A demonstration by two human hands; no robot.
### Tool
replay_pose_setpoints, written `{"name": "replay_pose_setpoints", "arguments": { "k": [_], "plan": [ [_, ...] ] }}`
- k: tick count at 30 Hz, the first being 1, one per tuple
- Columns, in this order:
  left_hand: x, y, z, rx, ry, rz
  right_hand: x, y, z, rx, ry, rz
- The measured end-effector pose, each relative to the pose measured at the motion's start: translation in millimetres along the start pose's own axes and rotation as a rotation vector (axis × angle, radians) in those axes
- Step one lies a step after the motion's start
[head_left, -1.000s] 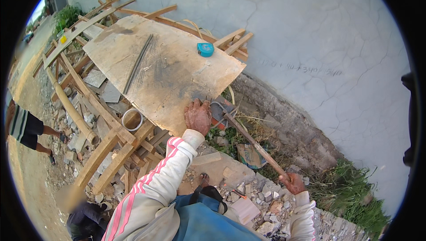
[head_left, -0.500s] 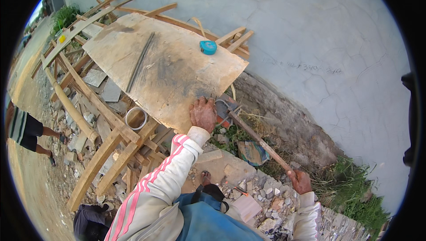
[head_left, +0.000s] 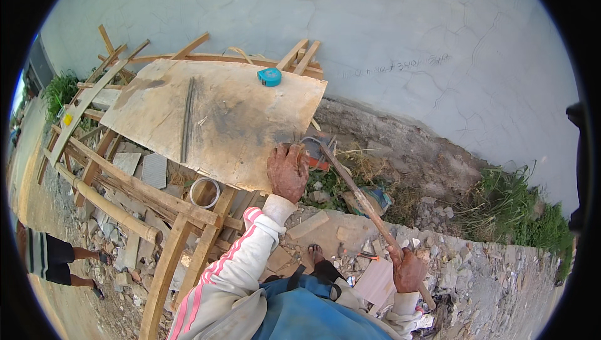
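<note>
Swung closer to the body, the bar [head_left: 359, 197], probably stiff and heavy, slopes from beside the worktop [head_left: 159, 124] to the right hand [head_left: 409, 271], clamped at its best hold, low down, the grip of the left hand [head_left: 288, 172] unclear.

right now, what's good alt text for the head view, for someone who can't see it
A person's right hand grips a long brown bar while the left hand rests at the near edge of a stained board. On the board lie thin dark rods and a teal tape measure, beside a cracked pale wall.
</note>
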State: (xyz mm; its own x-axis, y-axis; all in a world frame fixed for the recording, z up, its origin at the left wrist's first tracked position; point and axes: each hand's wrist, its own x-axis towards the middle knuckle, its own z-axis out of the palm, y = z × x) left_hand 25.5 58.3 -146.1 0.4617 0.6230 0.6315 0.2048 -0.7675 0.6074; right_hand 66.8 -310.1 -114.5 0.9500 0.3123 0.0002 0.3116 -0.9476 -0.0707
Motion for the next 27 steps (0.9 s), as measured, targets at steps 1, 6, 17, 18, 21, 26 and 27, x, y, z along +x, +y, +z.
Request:
{"name": "replay_pose_setpoints", "arguments": {
  "k": [1, 6, 17, 18, 21, 26, 27],
  "plan": [
    [-10, 13, 0, -0.122, -0.083, -0.001, -3, 1, 4, 0.021, 0.065, -0.021],
    [-72, 76, 40, -1.036, -0.947, -0.684, 11, 18, 19, 0.061, 0.072, -0.062],
    [-122, 87, 56, -1.585, -0.842, -1.108, -63, -51, 18, 0.113, 0.1, 0.0],
    [-126, 81, 50, -1.588, -0.849, -1.111, -83, -63, 27, 0.123, 0.076, 0.027],
    [-127, 69, 41, -1.633, -0.889, -1.07, -91, -62, 29, 0.254, 0.034, 0.06],
    [-120, 72, 42, -1.581, -0.941, -1.088, -74, -39, 21, 0.406, -0.06, -0.057],
    [-117, 72, 40, -1.574, -0.957, -1.103, -69, -36, 21, 0.451, -0.084, -0.06]
  ]
}}
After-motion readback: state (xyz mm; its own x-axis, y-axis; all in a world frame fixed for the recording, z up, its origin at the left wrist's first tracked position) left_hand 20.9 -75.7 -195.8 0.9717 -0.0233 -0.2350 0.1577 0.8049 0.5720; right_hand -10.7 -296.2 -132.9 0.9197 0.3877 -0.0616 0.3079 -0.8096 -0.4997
